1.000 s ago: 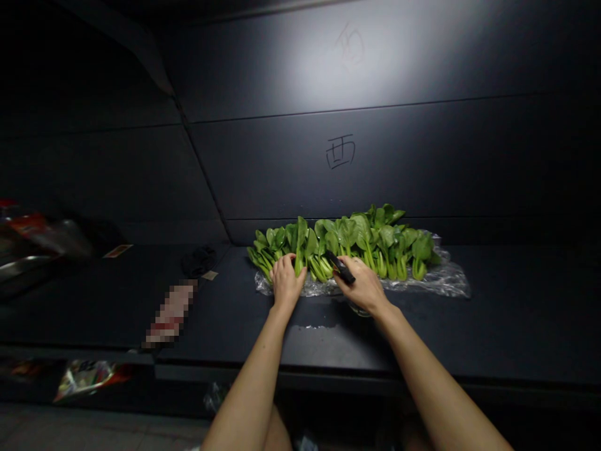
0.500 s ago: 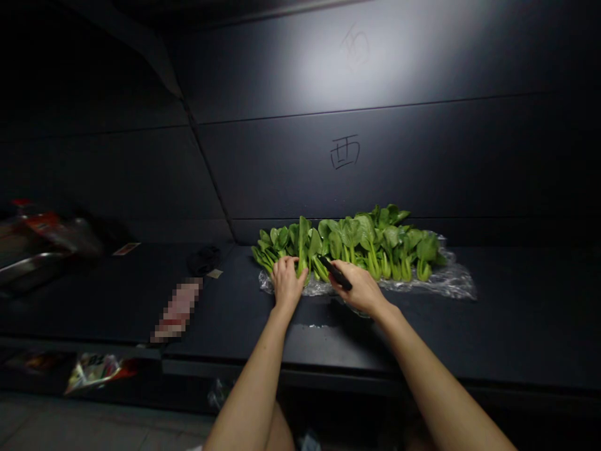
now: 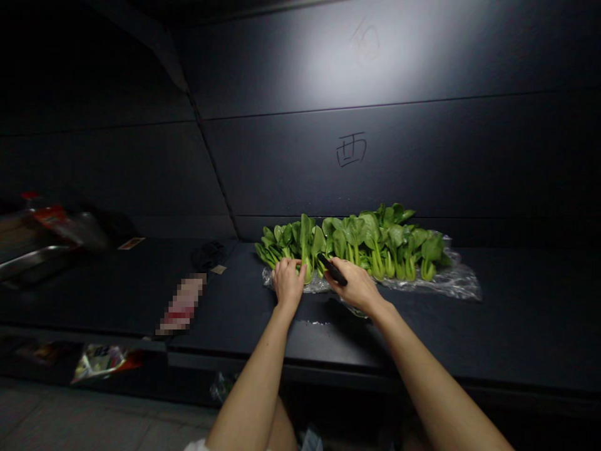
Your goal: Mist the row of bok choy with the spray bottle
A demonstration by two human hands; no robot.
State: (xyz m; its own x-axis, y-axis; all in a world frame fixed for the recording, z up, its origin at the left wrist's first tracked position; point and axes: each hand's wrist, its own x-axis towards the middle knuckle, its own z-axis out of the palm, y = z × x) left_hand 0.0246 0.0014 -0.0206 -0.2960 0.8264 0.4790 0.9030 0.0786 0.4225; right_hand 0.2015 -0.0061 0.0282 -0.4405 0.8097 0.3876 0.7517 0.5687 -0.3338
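Leafy greens (image 3: 355,233): just beyond both hands; right of the right hand (image 3: 353,283) they mostly stand lined up, while those beyond the left hand (image 3: 288,283) slant, seemingly less finished.
Left hand: fingers bent at the stems; pinching or not, I can't tell.
Right hand: wrapped around a black handle (image 3: 333,270).
Plastic sheet (image 3: 462,283): under the greens, reaching past the right hand's right.

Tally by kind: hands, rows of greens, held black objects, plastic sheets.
Left hand, right hand: 2
Row of leafy greens: 1
Black object in right hand: 1
Clear plastic under greens, seemingly one sheet: 1
Total: 5
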